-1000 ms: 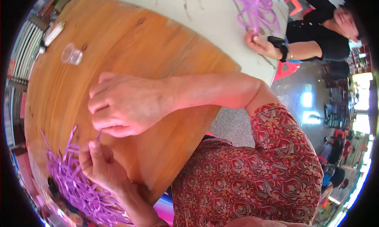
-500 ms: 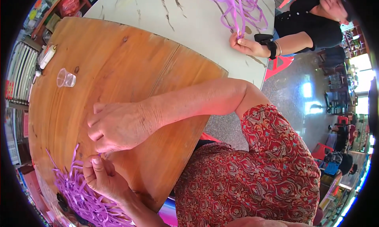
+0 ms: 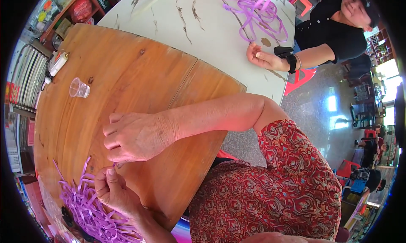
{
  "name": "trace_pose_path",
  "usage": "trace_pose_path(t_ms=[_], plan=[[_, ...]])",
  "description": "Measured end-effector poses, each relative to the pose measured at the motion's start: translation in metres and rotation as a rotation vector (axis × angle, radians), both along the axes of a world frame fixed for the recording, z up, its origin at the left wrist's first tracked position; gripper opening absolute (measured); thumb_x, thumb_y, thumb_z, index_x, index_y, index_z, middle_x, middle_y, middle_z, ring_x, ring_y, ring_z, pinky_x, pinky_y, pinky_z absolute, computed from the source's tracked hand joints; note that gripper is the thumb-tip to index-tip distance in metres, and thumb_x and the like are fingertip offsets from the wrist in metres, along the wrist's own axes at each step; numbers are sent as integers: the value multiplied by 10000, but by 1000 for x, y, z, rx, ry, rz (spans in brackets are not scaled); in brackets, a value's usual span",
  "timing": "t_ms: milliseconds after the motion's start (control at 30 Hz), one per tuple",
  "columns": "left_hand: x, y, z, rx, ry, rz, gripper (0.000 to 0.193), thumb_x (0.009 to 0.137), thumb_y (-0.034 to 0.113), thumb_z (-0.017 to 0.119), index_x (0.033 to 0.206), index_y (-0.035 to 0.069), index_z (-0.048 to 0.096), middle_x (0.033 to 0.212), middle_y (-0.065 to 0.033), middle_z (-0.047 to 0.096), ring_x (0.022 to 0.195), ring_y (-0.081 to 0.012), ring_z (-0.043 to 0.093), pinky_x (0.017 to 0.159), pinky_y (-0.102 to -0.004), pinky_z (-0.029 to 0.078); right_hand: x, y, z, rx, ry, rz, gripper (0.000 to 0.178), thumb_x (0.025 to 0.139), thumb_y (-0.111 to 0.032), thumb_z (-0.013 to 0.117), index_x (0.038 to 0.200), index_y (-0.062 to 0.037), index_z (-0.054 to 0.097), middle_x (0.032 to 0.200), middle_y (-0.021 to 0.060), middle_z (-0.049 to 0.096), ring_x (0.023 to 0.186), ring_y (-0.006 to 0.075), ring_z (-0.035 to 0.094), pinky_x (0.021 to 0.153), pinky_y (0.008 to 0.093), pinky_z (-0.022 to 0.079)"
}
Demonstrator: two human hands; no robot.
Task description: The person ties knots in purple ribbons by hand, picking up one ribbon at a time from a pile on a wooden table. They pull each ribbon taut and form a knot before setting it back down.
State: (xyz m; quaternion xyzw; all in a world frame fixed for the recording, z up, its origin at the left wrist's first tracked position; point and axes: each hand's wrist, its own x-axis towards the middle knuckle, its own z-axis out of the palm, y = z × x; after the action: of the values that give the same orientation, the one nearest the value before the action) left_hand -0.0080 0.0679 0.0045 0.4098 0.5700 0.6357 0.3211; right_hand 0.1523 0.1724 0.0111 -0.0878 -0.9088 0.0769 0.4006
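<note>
My left hand (image 3: 114,190) is closed low at the left, thumb pressed against the forefinger. A short bit of purple ribbon (image 3: 114,164) shows between its fingertips and my right hand. Just above, my right hand (image 3: 137,136) is closed over the wooden table, knuckles up; its fingertips are mostly hidden from view. A large heap of curled purple ribbon strips (image 3: 91,211) lies beside my left hand, with a few ends sticking up.
A clear plastic cup (image 3: 79,88) and a white glue gun (image 3: 58,64) are on the wooden table (image 3: 139,74). It meets a marble-patterned white table (image 3: 169,21) bearing loose purple ribbon (image 3: 258,15). A co-worker's hand (image 3: 266,59) rests there. Folders (image 3: 28,76) stand at left.
The view has shifted slightly; my hands keep nearly the same pose. The co-worker's near hand, earlier pinching purple ribbon, now has its fingers loosened, and the ribbon above it has moved.
</note>
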Motion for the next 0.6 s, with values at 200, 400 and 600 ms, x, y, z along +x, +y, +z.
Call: trace_pose_path(t_ms=[200, 400, 600], plan=[[7, 1, 5, -39, 34, 27, 74, 836, 68, 621, 793, 16, 591, 566, 58, 414, 481, -15, 285, 437, -167, 185, -3, 1, -2, 63, 6, -44, 228, 804, -329, 562, 714, -123, 605, 731, -5, 583, 803, 181, 560, 685, 358, 417], [6, 3, 4, -60, 56, 49, 67, 838, 59, 616, 796, 10, 596, 566, 60, 412, 486, -12, 287, 444, -165, 189, 4, 2, 5, 49, -127, -60, 179, 789, -282, 573, 724, -125, 630, 754, -12, 602, 824, 174, 566, 697, 350, 422], [6, 7, 1, -40, 253, 76, 65, 834, 56, 626, 836, -8, 638, 586, 69, 436, 505, -4, 291, 457, -161, 191, 3, 3, 2, 79, -46, -54, 170, 737, -256, 609, 656, -112, 568, 684, -4, 515, 752, 171, 516, 663, 328, 392]])
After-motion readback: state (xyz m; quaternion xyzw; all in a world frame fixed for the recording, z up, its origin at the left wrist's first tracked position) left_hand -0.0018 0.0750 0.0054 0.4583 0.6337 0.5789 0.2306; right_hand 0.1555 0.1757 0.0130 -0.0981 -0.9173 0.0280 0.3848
